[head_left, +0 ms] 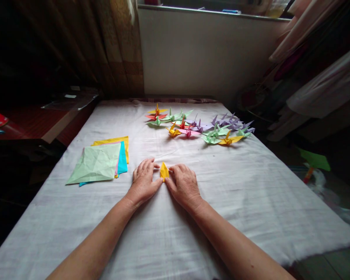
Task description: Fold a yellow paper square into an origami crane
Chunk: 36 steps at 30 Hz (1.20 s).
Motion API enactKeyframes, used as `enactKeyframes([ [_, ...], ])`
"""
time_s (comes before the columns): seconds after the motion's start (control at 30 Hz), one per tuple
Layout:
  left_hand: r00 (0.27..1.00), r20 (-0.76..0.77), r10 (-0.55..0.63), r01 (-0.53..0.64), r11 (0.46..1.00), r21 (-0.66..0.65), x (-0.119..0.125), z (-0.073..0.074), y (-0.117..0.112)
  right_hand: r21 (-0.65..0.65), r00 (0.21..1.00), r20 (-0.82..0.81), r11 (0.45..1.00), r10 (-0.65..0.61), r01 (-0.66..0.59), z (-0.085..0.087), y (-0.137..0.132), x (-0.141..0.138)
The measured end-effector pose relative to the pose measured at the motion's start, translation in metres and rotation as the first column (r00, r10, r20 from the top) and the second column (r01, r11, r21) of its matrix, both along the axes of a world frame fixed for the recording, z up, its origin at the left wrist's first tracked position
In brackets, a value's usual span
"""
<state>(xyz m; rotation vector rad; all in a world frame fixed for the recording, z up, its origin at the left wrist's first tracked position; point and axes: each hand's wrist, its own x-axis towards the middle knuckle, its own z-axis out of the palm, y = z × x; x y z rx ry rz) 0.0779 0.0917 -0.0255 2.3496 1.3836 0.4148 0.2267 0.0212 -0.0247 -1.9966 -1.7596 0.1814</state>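
Observation:
A small piece of yellow folded paper (164, 171), kite-shaped with its point facing away from me, lies on the white cloth between my hands. My left hand (145, 179) rests on the cloth to its left, fingers curved, with the thumb at the paper's lower end. From the other side my right hand (185, 182) meets it, thumb on the lower right edge and bent index finger along the right side. Both hands steady the paper at its near tip. What the fingertips do underneath is hidden.
Left of my hands lies a stack of square paper sheets (100, 161), pale green on top. Several folded paper cranes (189, 126) in mixed colours stand at the far side of the cloth-covered table (251, 217). A dark red desk (61, 116) adjoins at left; clothes (326, 85) hang at right.

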Motion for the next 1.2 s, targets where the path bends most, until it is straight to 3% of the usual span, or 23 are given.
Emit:
enactKeyframes([
  [0.27, 1.000, -0.017, 0.015, -0.014, 1.000, 0.012, 0.002, 0.004, -0.004, 0.081, 0.995, -0.088, 0.996, 0.040, -0.032, -0.002, -0.004, 0.004],
  [0.8, 0.961, 0.273, -0.040, 0.034, 0.999, 0.026, -0.004, 0.004, -0.004, 0.112, 0.964, -0.262, 0.993, 0.051, -0.022, -0.003, 0.000, 0.005],
  [1.0, 0.938, 0.345, -0.013, 0.035, 0.998, -0.057, -0.004, 0.007, -0.003, 0.074, 0.955, -0.298, 0.997, 0.013, 0.010, 0.001, 0.001, 0.003],
  [1.1, 0.934, 0.358, 0.017, 0.003, 0.999, -0.053, -0.006, 0.004, -0.002, 0.088, 0.922, -0.386, 0.996, 0.019, 0.016, 0.001, 0.002, 0.005],
  [1.2, 0.937, 0.343, 0.065, -0.068, 0.998, -0.004, -0.006, 0.001, -0.004, 0.093, 0.827, -0.562, 0.995, 0.025, 0.033, -0.001, 0.005, 0.010],
])
